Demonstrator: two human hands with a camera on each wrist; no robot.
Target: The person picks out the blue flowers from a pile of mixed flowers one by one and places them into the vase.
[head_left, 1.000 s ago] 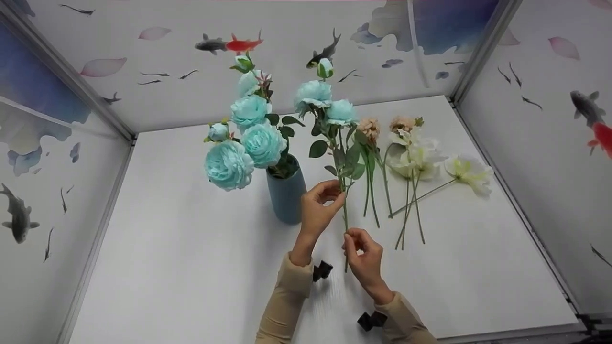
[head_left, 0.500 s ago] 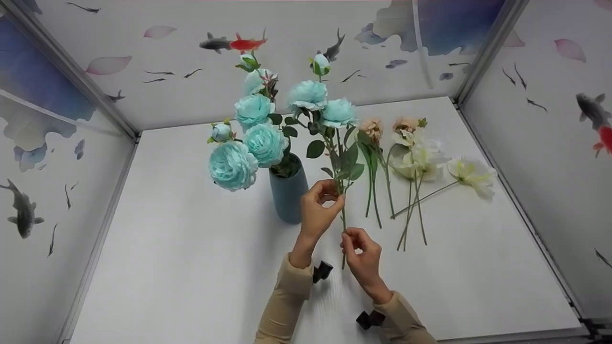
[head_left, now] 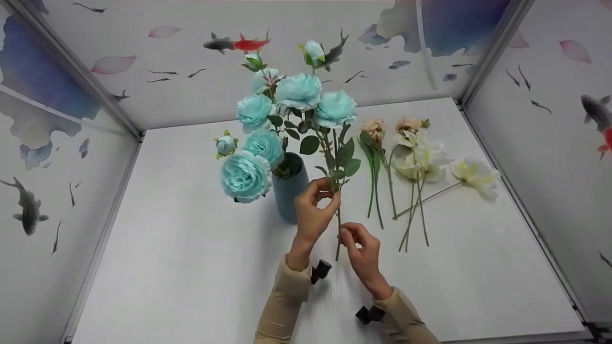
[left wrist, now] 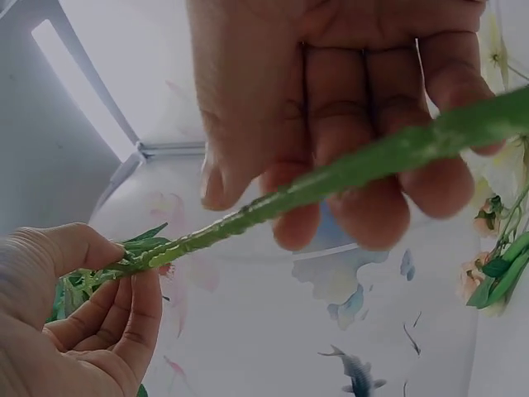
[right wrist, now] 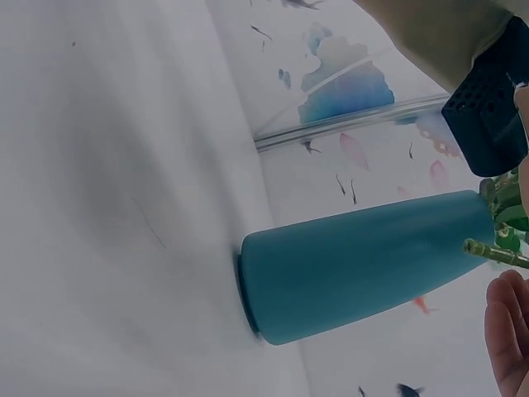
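My left hand (head_left: pixel 313 215) pinches a turquoise artificial peony (head_left: pixel 336 109) by its green stem, just under the leaves. Lower down, my right hand (head_left: pixel 366 251) has its fingertips beside the stem; in the left wrist view its loose fingers (left wrist: pixel 355 215) lie behind the stem (left wrist: pixel 413 149), and its thumb does not cross it. Left of the hands stands a blue vase (head_left: pixel 289 203) bearing similar turquoise peonies (head_left: pixel 245 177). The held blooms overlap some of those in the head view. In the right wrist view the cut stem end (right wrist: pixel 488 251) shows in front of the vase.
On the white table (head_left: pixel 181 267), several white flowers (head_left: pixel 473 174) and peach flowers (head_left: pixel 374 129) lie to the right with their stems toward me. Printed panels (head_left: pixel 191 95) enclose the back and both sides. Small black camera mounts (head_left: pixel 321 271) sit at the wrists.
The held peony has moved left and its lower stem end has risen; its blooms now overlap those in the vase. Both hands have shifted slightly left, and the right hand slightly up.
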